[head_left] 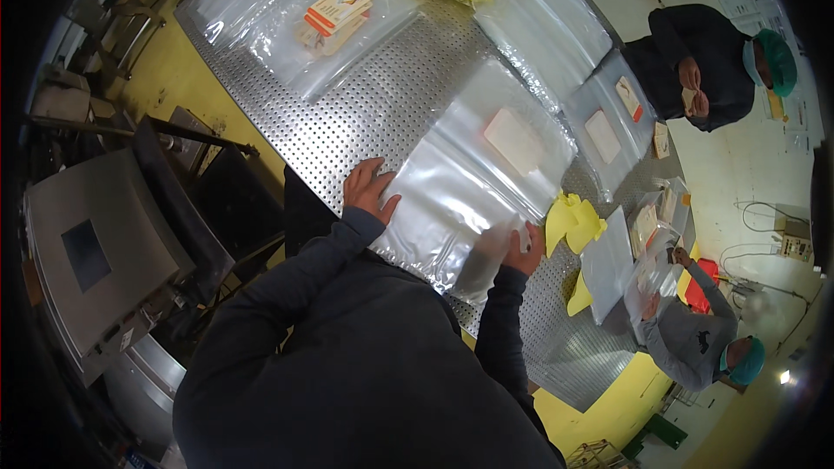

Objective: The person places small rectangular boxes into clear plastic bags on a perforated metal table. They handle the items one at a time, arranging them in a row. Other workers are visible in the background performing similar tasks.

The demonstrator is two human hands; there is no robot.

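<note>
Plastic bags (434,195) are laid flat on the table (287,113), between the hands. The left hand (368,191) is spread at their left edge; the right hand (523,249) is bent at the right, and whether film is pinched cannot be told. The bags are apparently being straightened; next, even, light pressure seems needed. A pale block (517,144) lies farther off; yellow sheets (573,222) crowd the right hand.

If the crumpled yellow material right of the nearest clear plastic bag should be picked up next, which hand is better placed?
Probably the right hand: it is close to the crumpled yellow material. The left hand is farther, at the bag's opposite side.
</note>
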